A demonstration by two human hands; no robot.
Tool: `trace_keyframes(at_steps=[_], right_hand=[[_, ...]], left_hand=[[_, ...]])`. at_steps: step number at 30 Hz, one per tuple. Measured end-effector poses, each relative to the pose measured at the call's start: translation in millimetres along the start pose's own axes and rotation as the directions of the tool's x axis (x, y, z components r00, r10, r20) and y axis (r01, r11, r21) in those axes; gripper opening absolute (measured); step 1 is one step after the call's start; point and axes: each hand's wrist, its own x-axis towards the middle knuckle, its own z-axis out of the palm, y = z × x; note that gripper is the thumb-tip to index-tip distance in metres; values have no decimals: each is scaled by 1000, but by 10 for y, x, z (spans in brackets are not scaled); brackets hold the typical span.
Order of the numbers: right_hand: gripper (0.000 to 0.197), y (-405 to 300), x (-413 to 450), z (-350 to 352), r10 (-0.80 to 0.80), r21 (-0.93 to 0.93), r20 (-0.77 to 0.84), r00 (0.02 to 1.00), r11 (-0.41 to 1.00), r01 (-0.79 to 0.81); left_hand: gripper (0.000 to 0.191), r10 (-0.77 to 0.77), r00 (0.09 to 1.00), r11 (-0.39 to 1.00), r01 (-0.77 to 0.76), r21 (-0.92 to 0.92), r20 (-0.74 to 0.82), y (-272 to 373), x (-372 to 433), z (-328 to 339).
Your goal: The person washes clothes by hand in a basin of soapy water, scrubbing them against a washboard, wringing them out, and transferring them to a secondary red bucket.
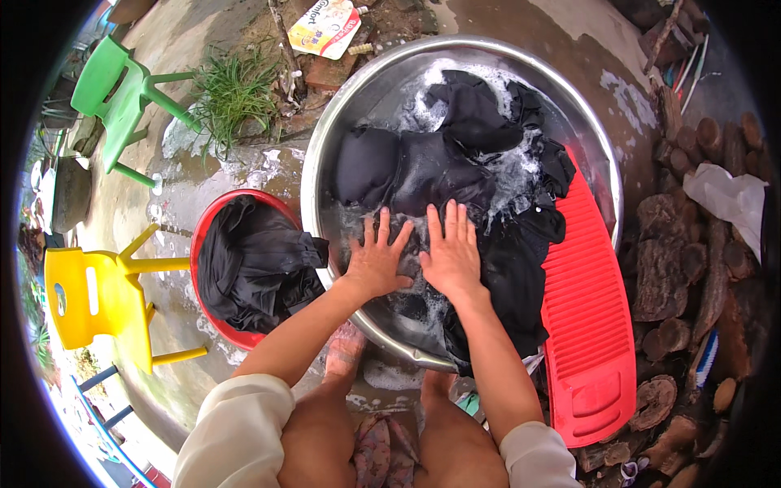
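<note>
Both of my hands are over a large round metal basin of soapy water, fingers spread and palms down. My left hand is at the water's surface near the basin's left front. Beside it, my right hand has its fingertips close to the wet black clothes; whether it presses on them I cannot tell. Neither hand grips anything. More black cloth lies in the water right of my right hand. A red plastic washboard leans in the basin's right side, its lower end sticking out over the rim.
A red tub holding black clothes stands against the basin's left. Green and yellow plastic chairs lie farther left. Stacked firewood borders the right. A detergent-type pouch lies beyond, near a grass clump.
</note>
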Motion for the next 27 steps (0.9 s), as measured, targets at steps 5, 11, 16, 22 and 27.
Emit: trace_keyframes(at_steps=[5, 11, 16, 22, 27], right_hand=[[75, -65, 246, 355, 81, -197, 330, 940, 980, -16], [44, -85, 573, 305, 136, -94, 644, 753, 991, -98], [28, -133, 428, 236, 40, -87, 542, 840, 996, 9], [28, -77, 41, 336, -84, 458, 373, 924, 883, -105], [20, -36, -364, 235, -61, 890, 389, 919, 284, -358]], left_hand=[[82, -53, 946, 998, 36, 58, 319, -180, 548, 134], [59, -76, 924, 991, 112, -76, 374, -266, 715, 210], [48, -10, 955, 996, 37, -86, 295, -314, 379, 35], [54, -37, 996, 947, 62, -316, 85, -129, -191, -173], [51, -103, 986, 818, 158, -553, 129, -36, -635, -525]])
